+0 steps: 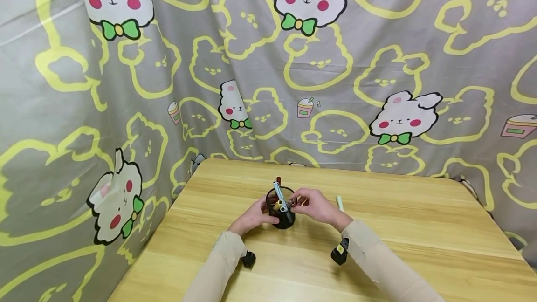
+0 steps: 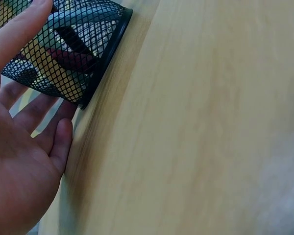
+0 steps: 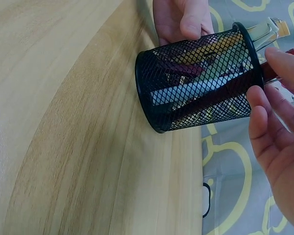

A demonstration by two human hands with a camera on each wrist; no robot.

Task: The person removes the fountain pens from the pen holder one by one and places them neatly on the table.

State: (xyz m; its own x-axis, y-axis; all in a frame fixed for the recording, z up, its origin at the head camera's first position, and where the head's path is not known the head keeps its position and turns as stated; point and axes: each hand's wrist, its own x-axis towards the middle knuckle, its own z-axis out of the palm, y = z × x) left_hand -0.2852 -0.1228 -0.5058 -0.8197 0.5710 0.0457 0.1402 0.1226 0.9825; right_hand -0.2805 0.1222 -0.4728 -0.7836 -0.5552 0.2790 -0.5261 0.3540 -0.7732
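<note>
A black mesh pen cup (image 1: 285, 221) stands on the table with several pens in it. My left hand (image 1: 253, 217) holds the cup from the left, its thumb in front and its fingers behind the mesh, as the left wrist view shows. At the cup's rim my right hand (image 1: 315, 205) pinches the top of a dark red pen (image 3: 269, 72), whose lower part is inside the cup. A light blue pen (image 1: 278, 189) and another red pen (image 1: 278, 180) stick up above the rim.
A pale green pen (image 1: 340, 202) lies on the wooden table (image 1: 398, 227) beyond my right wrist. Grey curtains (image 1: 268, 73) with cartoon prints hang along the table's back and left sides. Black wrist cameras (image 1: 249, 259) hang under both forearms.
</note>
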